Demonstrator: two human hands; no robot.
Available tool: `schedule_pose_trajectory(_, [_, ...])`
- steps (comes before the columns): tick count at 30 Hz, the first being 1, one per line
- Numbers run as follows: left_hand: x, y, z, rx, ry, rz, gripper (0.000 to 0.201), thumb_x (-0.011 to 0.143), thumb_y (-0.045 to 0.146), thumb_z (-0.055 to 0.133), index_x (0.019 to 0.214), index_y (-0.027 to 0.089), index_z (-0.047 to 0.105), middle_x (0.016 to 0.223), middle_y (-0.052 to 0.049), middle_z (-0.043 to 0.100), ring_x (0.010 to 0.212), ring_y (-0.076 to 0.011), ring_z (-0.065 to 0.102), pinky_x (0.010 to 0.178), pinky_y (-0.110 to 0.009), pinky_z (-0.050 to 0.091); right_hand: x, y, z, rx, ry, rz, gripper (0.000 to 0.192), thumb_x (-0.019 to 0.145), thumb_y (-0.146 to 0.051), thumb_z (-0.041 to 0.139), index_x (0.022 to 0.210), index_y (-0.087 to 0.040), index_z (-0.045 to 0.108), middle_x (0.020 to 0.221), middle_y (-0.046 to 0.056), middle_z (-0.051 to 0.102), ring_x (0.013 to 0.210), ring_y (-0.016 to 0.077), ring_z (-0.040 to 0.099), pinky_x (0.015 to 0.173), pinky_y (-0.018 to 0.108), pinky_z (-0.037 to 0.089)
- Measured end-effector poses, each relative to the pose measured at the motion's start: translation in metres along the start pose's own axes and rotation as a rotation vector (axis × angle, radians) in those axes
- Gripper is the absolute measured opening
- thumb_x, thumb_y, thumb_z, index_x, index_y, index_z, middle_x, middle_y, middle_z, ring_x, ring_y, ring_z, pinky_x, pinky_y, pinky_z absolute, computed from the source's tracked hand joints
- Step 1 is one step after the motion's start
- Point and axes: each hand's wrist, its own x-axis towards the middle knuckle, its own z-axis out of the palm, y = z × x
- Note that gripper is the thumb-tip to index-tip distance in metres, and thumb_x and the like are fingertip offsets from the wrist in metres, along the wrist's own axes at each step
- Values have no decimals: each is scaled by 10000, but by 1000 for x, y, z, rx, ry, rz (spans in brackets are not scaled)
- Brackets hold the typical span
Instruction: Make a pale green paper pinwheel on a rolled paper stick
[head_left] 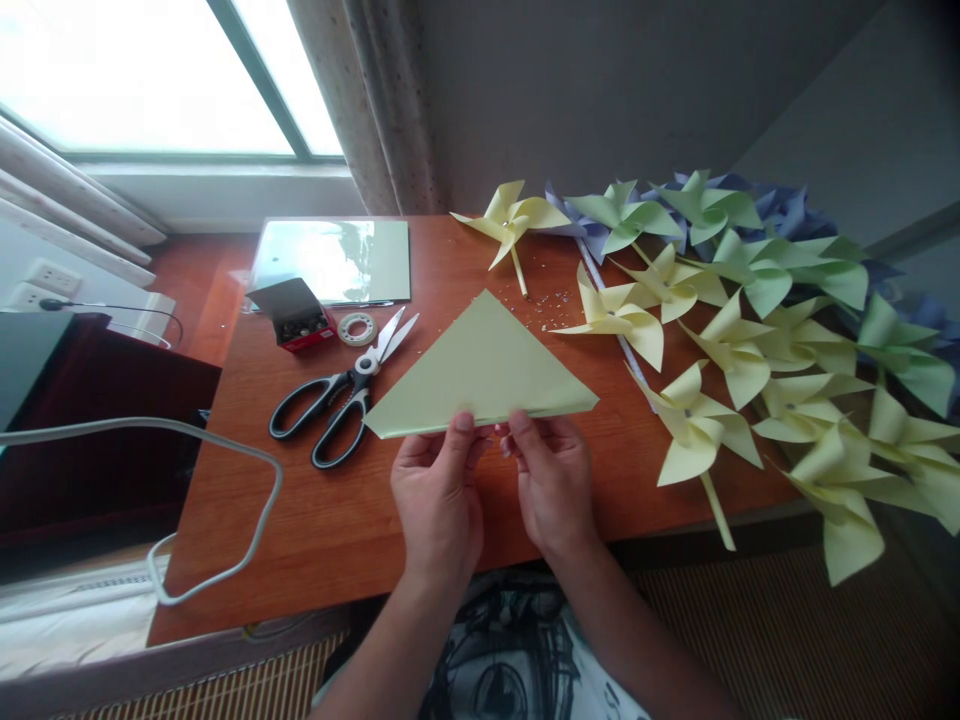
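A pale green sheet of paper (487, 365), folded into a triangle, is held between my two hands with its point facing away from me. My left hand (442, 480) pinches the near folded edge, thumb on top. Close beside it, my right hand (551, 475) pinches the same edge the same way. Left of the paper lie open scissors (364, 370) with black and grey handles, the blades pointing toward the window. Behind them are a roll of tape (357, 328) and a small red box (304, 335) with its lid up, holding small dark items.
Several yellow pinwheels (694, 425), green pinwheels (626, 215) and purple ones pile up along the right. Small scraps (551, 305) dot the wooden table (337, 540). A shiny packet of paper (330, 260) lies at the back left. A white cable (277, 480) loops over the left edge.
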Motion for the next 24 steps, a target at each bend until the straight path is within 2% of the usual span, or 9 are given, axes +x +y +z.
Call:
schedule_pose_trajectory(6, [6, 2, -8, 9, -27, 51, 263, 663, 202, 922, 843, 150, 738, 825, -1, 770, 695, -79, 710, 691, -173, 598, 5, -6, -3, 32, 72, -1, 158, 755, -290, 874, 763, -191, 751, 659, -31, 720, 609, 85, 609, 627, 205, 493])
schedule_pose_trajectory(13, [17, 16, -16, 16, 20, 183, 306, 631, 170, 930, 717, 156, 637, 699, 31, 735, 615, -86, 689, 632, -181, 592, 8, -14, -1, 89, 122, 52, 194, 683, -284, 917, 718, -179, 758, 642, -16, 735, 589, 80, 634, 593, 185, 501])
schedule_pose_trajectory(16, [14, 14, -16, 13, -11, 216, 272, 651, 183, 922, 761, 167, 673, 726, 33, 751, 632, -86, 701, 645, -184, 597, 7, -16, 1, 132, 132, 90, 206, 673, -281, 924, 726, -179, 753, 651, -25, 732, 586, 68, 634, 574, 164, 499])
schedule_pose_trajectory(21, [2, 2, -12, 95, -168, 121, 220, 684, 194, 907, 853, 172, 768, 814, -23, 797, 759, -123, 751, 734, -207, 616, 5, -19, 3, 161, 120, 150, 217, 674, -277, 925, 742, -171, 748, 656, -29, 726, 593, 55, 638, 559, 134, 503])
schedule_pose_trajectory(24, [-3, -2, -10, 99, -193, 72, 194, 695, 189, 901, 848, 178, 782, 825, -30, 805, 760, -118, 750, 751, -203, 615, 3, -21, 3, 161, 104, 160, 217, 671, -276, 927, 749, -173, 752, 669, -26, 735, 589, 56, 636, 562, 137, 513])
